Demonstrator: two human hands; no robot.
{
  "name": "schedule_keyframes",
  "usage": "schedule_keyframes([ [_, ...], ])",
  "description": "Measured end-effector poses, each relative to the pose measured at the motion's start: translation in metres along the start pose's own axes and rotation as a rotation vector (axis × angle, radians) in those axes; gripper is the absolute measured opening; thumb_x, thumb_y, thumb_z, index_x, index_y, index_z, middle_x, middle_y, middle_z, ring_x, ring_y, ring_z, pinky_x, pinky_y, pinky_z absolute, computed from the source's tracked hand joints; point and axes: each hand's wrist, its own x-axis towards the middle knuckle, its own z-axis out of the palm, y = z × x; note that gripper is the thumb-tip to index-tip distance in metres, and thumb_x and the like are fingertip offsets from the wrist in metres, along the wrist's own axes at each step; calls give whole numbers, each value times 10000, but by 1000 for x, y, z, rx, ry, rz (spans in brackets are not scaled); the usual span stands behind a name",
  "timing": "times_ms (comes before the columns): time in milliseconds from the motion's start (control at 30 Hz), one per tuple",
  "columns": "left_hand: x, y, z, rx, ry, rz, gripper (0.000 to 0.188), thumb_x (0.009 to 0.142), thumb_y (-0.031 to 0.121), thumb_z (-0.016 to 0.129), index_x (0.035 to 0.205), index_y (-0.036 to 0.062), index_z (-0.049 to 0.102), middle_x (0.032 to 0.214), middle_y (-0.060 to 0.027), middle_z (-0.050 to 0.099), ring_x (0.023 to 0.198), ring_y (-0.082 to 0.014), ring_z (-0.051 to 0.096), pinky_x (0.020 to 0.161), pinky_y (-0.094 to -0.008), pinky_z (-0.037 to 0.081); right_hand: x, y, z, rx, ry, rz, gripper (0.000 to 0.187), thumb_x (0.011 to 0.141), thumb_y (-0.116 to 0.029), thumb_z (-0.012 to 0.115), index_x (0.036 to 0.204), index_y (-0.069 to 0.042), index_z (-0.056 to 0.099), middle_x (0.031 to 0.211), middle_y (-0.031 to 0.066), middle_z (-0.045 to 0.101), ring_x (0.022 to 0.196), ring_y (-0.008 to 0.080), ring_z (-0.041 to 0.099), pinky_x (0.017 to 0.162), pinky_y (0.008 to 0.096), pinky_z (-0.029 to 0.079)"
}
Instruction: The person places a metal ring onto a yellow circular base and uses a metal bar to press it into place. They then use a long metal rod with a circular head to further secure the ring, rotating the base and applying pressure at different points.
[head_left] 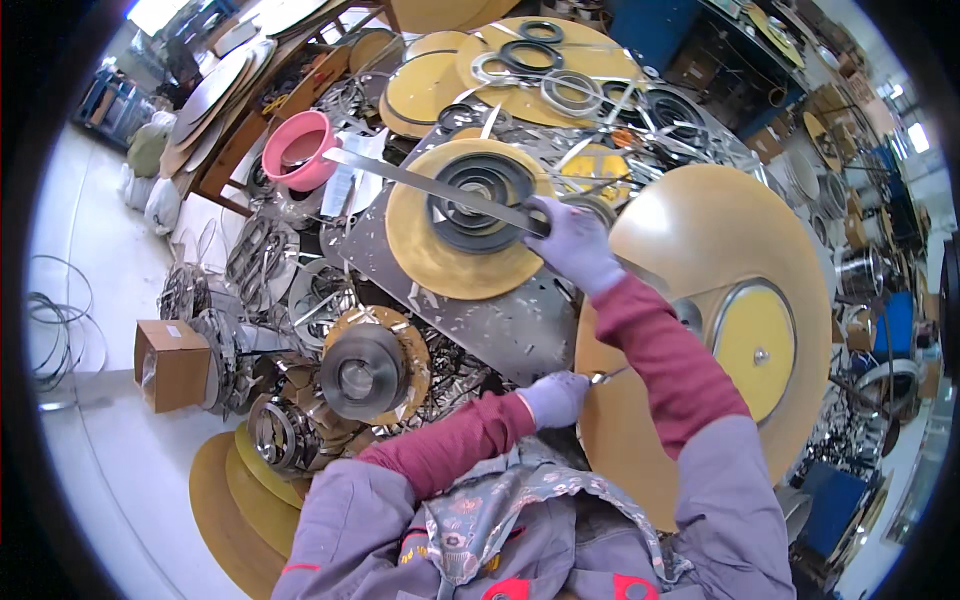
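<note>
So I'm watching the head view here and the workbench is packed. The right hand (572,243), in a pale glove, is reaching out across the bench and gripping one end of a long flat metal strip (420,180). The fingers are curling closed around it, and the strip is running off to the upper left, lying across a dark coil of wound strip (478,200). That coil is sitting on a round yellow disc (430,262) near the middle of the bench, and the disc is resting on a grey metal plate (520,325) littered with small offcuts.

The left hand (555,398), also gloved, is sitting low and close to the body, closed around a small metal tool (606,376) whose tip is poking out to the right. I can't tell what kind of tool it is.

To the right, a big tan wooden disc (720,240) is taking up a lot of room. On the left, another metal coil (362,372) is sitting on its own smaller disc, a cardboard box (172,362) is standing well apart at the bench edge, and a pink bowl (300,150) is standing further back.
</note>
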Motion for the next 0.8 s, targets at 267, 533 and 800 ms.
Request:
schedule_keyframes([
  [267,-12,-13,20,-99,92,11,187,804,60,517,966,-25,554,858,-229,653,801,-374,655,725,-444,511,89,6,49,11,-92,41,208,792,-255,617,879,-87,706,904,159,688,887,309,665,803,386,521],
  [533,-19,0,-15,-193,2,-38,148,806,57,517,927,-20,552,814,-222,648,777,-375,654,707,-454,512,163,97,-38,-402,76,183,309,797,-253,619,1069,-118,672,1006,155,681,942,313,653,877,390,496],
  [800,-38,3,-19,-125,1,44,145,797,64,523,904,-32,539,779,-212,631,759,-351,652,678,-443,506,196,71,69,-172,-15,-264,328,849,-148,518,1143,-157,662,1086,148,655,1005,312,629,885,401,487],
])
